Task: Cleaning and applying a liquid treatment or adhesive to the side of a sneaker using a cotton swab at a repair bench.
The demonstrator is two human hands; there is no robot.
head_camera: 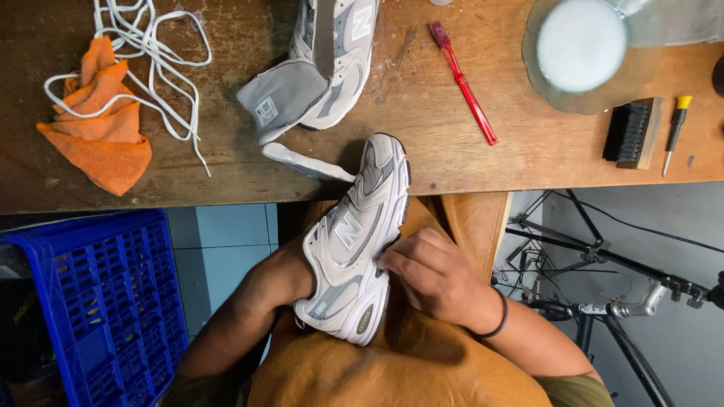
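With laces (143,56) already lying out at ten o'clock on the surface (467,162), both hands are holding the pale sneaker (358,241) at centre: left hand (280,277) tucked inside, its grip hidden, right hand (431,273) closing on its side, brushes untouched.

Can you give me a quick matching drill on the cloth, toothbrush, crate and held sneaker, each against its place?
Things:
1. cloth
2. toothbrush
3. crate
4. held sneaker

Places:
A. on the floor, lower left
B. between both hands, over the lap
C. table's left end, under white laces
D. table middle, right of the other sneaker

Pairs: 1-C, 2-D, 3-A, 4-B
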